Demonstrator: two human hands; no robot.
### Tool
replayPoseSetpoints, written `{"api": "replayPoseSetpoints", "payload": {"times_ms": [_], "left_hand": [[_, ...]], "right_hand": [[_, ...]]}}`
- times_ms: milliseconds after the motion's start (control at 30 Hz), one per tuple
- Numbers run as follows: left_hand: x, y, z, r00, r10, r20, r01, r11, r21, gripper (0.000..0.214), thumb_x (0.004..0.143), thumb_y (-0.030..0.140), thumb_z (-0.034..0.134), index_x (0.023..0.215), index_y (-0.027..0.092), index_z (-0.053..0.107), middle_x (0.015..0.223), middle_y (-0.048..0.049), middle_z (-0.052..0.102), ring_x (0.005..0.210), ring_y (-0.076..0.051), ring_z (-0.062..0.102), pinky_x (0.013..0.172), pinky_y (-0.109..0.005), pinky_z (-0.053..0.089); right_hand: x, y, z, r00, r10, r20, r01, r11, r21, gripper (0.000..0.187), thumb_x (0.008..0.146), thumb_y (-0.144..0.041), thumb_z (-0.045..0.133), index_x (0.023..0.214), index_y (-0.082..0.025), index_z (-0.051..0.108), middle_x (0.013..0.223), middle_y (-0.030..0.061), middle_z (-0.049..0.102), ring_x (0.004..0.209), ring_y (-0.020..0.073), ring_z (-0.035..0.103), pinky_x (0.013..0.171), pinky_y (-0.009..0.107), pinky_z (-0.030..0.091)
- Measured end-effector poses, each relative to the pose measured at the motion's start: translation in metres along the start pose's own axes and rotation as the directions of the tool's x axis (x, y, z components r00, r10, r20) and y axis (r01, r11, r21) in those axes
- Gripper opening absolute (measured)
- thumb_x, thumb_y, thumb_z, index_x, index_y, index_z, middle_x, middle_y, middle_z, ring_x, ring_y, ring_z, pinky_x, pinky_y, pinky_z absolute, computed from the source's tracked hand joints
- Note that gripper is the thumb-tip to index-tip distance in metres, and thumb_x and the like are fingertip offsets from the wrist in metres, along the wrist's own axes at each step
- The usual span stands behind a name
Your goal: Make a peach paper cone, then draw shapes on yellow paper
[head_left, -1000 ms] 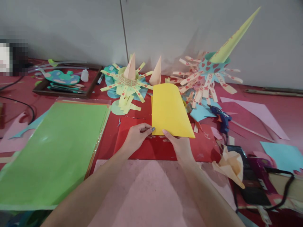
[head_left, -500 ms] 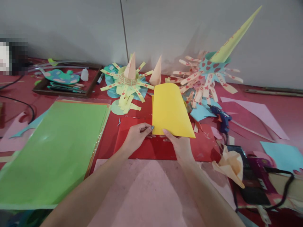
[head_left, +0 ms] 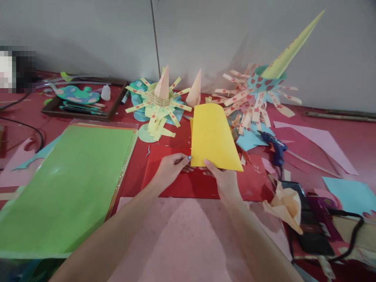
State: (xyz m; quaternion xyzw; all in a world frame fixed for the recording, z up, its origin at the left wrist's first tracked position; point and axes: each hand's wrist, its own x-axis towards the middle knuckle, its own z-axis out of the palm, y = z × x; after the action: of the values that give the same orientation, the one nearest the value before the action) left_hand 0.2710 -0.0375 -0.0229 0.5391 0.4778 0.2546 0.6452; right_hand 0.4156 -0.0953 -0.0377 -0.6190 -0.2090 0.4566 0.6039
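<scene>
A folded sheet of yellow paper (head_left: 213, 137) is held up over a red sheet (head_left: 255, 182) in the middle of the table. My left hand (head_left: 170, 169) pinches its near left corner with fingers closed. My right hand (head_left: 225, 181) grips the near edge from below, thumb on top. The paper curves away from me toward the paper crafts at the back.
A stack of green sheets (head_left: 70, 184) lies at the left. Pink paper (head_left: 182, 239) lies in front of me. Paper sun-like crafts with cones (head_left: 160, 100) (head_left: 261, 90) stand at the back. A blue glue gun (head_left: 274, 147) and a black bag (head_left: 314, 219) are at the right. A wooden tray (head_left: 84, 103) sits back left.
The yellow paper and both hands have shifted very slightly to the right; the grip is unchanged.
</scene>
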Motion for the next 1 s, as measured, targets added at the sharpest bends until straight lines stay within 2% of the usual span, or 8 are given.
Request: {"api": "replayPoseSetpoints", "payload": {"times_ms": [133,267,400,667,833,1000], "left_hand": [[-0.0010,0.0004,0.0000,0.999,0.039,0.025,-0.040,0.999,0.020,0.013,0.076,0.028,0.055,0.075,0.016,0.061,0.070,-0.0008,0.066,0.067,-0.012,0.064,0.066,-0.023,0.052],[-0.0011,-0.0001,0.0001,0.999,0.038,0.017,-0.038,0.999,0.001,0.016,0.078,0.030,0.053,0.073,0.017,0.060,0.067,-0.0003,0.066,0.066,-0.013,0.064,0.066,-0.025,0.053],[0.0001,-0.0012,0.0001,0.999,0.034,-0.013,-0.034,0.999,-0.013,0.020,0.079,0.032,0.049,0.071,0.017,0.059,0.069,0.0000,0.065,0.065,-0.013,0.064,0.064,-0.025,0.053],[-0.0004,-0.0026,-0.0002,0.993,0.092,-0.076,-0.090,0.996,0.029,0.020,0.078,0.035,0.051,0.071,0.018,0.061,0.071,0.0006,0.065,0.068,-0.013,0.062,0.063,-0.023,0.052],[-0.0015,-0.0017,-0.0007,0.996,0.071,-0.058,-0.070,0.997,0.021,0.021,0.078,0.037,0.051,0.073,0.019,0.062,0.074,0.0006,0.066,0.069,-0.014,0.062,0.065,-0.025,0.052],[-0.0009,-0.0009,-0.0009,0.996,0.064,-0.056,-0.063,0.998,0.020,0.020,0.077,0.035,0.052,0.072,0.019,0.061,0.075,0.0002,0.067,0.071,-0.014,0.062,0.067,-0.024,0.052]], "right_hand": [[-0.0018,0.0011,0.0030,1.000,-0.008,-0.006,0.008,1.000,0.005,0.039,0.057,-0.027,0.075,0.091,-0.015,0.063,0.082,0.0035,0.070,0.061,0.0174,0.066,0.055,0.029,0.058],[-0.0035,0.0020,0.0049,1.000,-0.029,-0.007,0.029,1.000,0.007,0.045,0.058,-0.028,0.075,0.100,-0.017,0.061,0.084,0.0030,0.070,0.065,0.0178,0.066,0.056,0.029,0.058],[-0.0041,0.0019,0.0044,0.999,-0.030,0.021,0.031,0.999,-0.019,0.049,0.058,-0.030,0.074,0.104,-0.018,0.060,0.087,0.0045,0.069,0.063,0.0187,0.066,0.050,0.030,0.057],[-0.0059,-0.0009,0.0052,0.999,0.009,0.053,-0.007,0.999,-0.043,0.048,0.058,-0.031,0.074,0.102,-0.016,0.062,0.084,0.0057,0.070,0.061,0.0194,0.065,0.051,0.032,0.056],[-0.0080,-0.0019,0.0062,1.000,-0.009,0.028,0.012,0.997,-0.081,0.044,0.059,-0.032,0.072,0.099,-0.017,0.062,0.085,0.0055,0.069,0.068,0.0206,0.066,0.048,0.030,0.056],[-0.0094,-0.0018,0.0079,1.000,-0.030,0.004,0.030,0.994,-0.103,0.039,0.059,-0.032,0.072,0.093,-0.016,0.063,0.084,0.0063,0.069,0.062,0.0201,0.065,0.042,0.028,0.055]]}}
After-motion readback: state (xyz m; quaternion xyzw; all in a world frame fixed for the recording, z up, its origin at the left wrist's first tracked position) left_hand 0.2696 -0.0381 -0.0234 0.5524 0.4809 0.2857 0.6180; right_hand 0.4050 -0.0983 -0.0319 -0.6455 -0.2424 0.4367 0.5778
